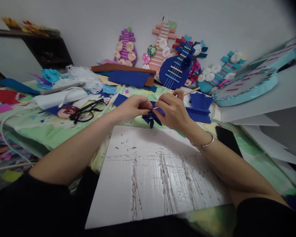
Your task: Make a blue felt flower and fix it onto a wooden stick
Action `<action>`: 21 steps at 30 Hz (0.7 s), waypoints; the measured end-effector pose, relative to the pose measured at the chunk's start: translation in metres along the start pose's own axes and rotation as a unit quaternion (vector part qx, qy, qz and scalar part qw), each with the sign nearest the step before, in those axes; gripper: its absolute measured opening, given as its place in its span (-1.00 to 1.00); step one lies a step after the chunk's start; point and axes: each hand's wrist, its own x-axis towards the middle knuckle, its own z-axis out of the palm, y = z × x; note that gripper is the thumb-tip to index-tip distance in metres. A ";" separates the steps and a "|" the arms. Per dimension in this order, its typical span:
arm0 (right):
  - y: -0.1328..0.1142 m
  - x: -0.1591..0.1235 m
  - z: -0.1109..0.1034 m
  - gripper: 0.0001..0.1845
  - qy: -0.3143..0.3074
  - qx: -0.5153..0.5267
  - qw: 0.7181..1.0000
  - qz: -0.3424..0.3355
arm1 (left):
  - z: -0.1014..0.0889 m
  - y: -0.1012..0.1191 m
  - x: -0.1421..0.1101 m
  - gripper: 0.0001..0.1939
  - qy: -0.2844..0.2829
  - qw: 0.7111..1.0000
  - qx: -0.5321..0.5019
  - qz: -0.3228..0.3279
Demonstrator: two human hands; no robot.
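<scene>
Between my hands is a small dark blue flower (151, 122), its petals hanging over the far edge of a scored white board (148, 184). My left hand (134, 108) pinches the flower from the left. Closed around a thin wooden stick (191, 91), my right hand (173, 110) touches the flower's right side; the stick's tip points at the flower's top. My fingers partly hide where stick and flower meet. Behind my hands lie dark blue strips (198, 114). Small blue scraps (124, 143) are scattered on the board.
Black-framed glasses (87, 113) and white yarn (81, 79) lie at left. A black phone (228, 141) rests beyond my right forearm. Decorated lute shapes, one dark blue (171, 73), lean on the wall. White panels (263, 98) stand at right; a cable (5, 135) hangs at left.
</scene>
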 end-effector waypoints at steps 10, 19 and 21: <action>0.004 0.001 -0.005 -0.83 -0.015 0.030 0.999 0.005 | 0.000 0.000 0.001 -0.92 0.016 0.999 -0.041 -0.019; 0.011 0.002 -0.003 -0.74 -0.028 0.019 0.999 0.036 | 0.001 0.004 -0.001 -0.89 0.021 0.999 -0.008 -0.046; 0.010 0.002 -0.003 -0.75 -0.027 0.016 0.999 0.039 | 0.001 0.003 -0.001 -0.89 0.020 0.999 -0.004 -0.044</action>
